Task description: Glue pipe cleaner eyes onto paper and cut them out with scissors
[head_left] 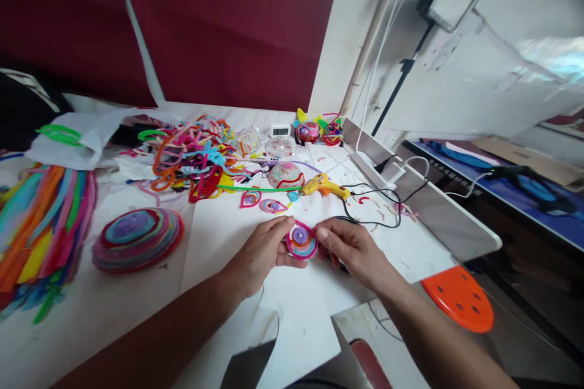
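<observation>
My left hand grips the left edge of a small coiled pipe-cleaner piece, thumb on top and fingers beneath. The piece has a purple centre, orange and light blue bands and a magenta outline. At its right edge, my right hand has thumb and fingers closed on the rim. Something dark shows under the right palm; I cannot make out what it is. Just beyond my hands lie two similar eye-shaped pieces and a yellow glue gun, its nozzle pointing left.
Loose pipe cleaners heap at the back, with a bundle of straight ones at left. A coiled dome sits nearby. Decorated pieces and a small clock stand behind. Cords run to a power strip. An orange stool is below right.
</observation>
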The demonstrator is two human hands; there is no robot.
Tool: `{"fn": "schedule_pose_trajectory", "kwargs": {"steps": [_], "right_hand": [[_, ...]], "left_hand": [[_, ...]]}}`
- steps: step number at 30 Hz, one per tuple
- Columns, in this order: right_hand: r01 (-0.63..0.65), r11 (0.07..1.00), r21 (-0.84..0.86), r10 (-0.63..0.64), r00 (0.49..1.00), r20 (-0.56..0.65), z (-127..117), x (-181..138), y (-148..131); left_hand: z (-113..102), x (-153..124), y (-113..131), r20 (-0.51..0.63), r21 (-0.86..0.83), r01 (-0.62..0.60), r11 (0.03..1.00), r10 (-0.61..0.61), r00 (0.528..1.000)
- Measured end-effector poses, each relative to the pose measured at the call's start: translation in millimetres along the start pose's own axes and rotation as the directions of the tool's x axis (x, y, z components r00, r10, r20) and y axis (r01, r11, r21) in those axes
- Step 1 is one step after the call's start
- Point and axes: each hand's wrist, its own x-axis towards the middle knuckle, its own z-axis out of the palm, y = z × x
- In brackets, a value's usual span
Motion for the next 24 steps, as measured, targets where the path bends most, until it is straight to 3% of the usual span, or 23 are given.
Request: {"fn": "schedule_pose_trajectory", "kwargs": {"steps": [7, 12, 19, 21, 24], "right_hand": [[-0.137, 0.949, 0.285, 0.132, 0.991, 0.038, 12.8, -0.4, 2.2], [-0.162, 0.916, 0.366, 0.142, 0.987, 0.081, 0.3, 3.0, 7.6], [-0.161, 0.901, 0.403, 0.125, 0.985, 0.115, -11.6, 1.3, 11.4], [-0.161, 0.898, 0.410, 0.122, 0.985, 0.119, -12.9, -3.1, 13.0], [-0.171, 0.901, 0.398, 0.129, 0.983, 0.128, -16.2, -12.0, 16.5]], "left_hand": [[1.9, -4.5, -1.8, 0.014, 0.088, -0.098, 0.991, 0.097, 0.995], [-2.3, -9.9, 22.8, -0.010, 0.298, -0.154, 0.942, 0.165, 0.986], [-43.9, 8.7, 81.5, -0.110, 0.720, -0.206, 0.663, 0.403, 0.909], [-53.9, 24.0, 90.2, -0.073, 0.829, -0.183, 0.529, 0.426, 0.902], [-60.7, 46.5, 90.8, 0.043, 0.942, -0.155, 0.299, 0.347, 0.937]]}}
